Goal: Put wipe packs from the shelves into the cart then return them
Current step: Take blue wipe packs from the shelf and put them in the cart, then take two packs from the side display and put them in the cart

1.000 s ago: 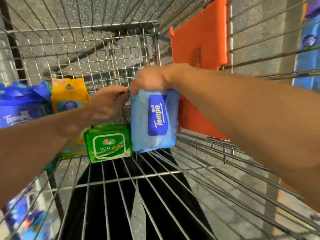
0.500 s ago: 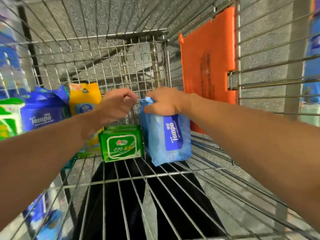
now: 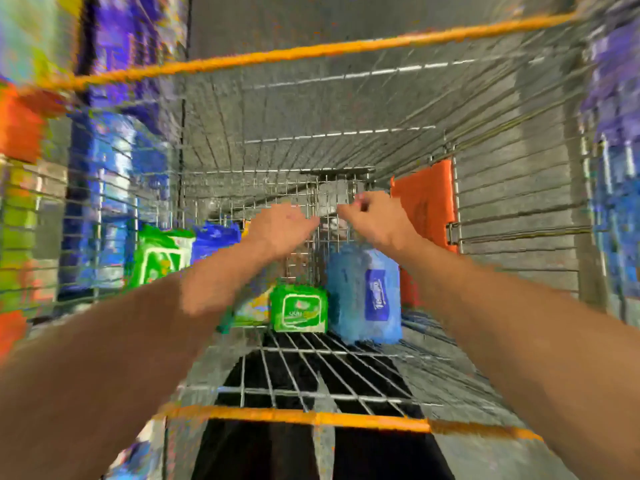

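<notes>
Our left hand [image 3: 287, 225] and right hand [image 3: 367, 220] hover empty; blue pack [image 3: 363, 292] stands beside green pack [image 3: 299, 308] at the cart [image 3: 311, 419] front, apparently to save space.

A light blue wipe pack [image 3: 363, 292] with a dark blue label is being shown beside a green, white-framed pack [image 3: 299, 308]. Behind the blue pack, an orange panel [image 3: 426, 206] is being displayed on the grey wire cart [image 3: 519, 209], orange-rimmed.

Blue pack [image 3: 363, 292]: you see it upright at the cart's [image 3: 311, 398] far end, below your empty right hand [image 3: 367, 220].
Green pack [image 3: 299, 308]: just left of it, under your left hand [image 3: 280, 226].
</notes>
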